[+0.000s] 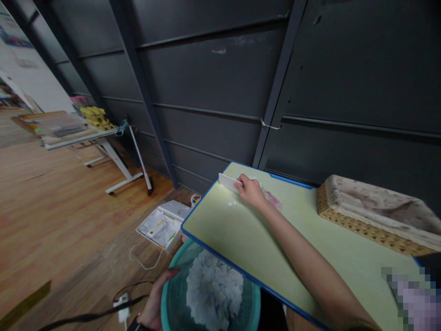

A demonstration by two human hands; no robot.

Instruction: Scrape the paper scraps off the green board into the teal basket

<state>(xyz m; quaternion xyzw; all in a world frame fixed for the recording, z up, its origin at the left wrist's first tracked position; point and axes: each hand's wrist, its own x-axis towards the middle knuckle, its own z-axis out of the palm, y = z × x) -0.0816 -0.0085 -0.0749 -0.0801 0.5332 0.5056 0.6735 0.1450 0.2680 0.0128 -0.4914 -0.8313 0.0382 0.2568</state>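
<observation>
My right hand (251,191) is closed on a thin white flat card (227,182), its lower edge down near the far left of the pale green tabletop (241,243). Small white scraps (231,203) lie just in front of the card. Beside my wrist is a pinkish, whitish item (273,200), partly covered by my arm. Below the table's front edge, my left hand (156,296) grips the side of a teal plastic basket (165,301). Inside the basket sits a heap of white, crumpled-looking material (215,292) whose kind I cannot make out.
A cloth-lined wicker basket (365,230) stands at the table's right. On the floor are an open white box (160,227), a power strip (121,305) and cables. Dark metal panels (213,78) rise behind. Another table (76,138) stands far left, with yellow things on it.
</observation>
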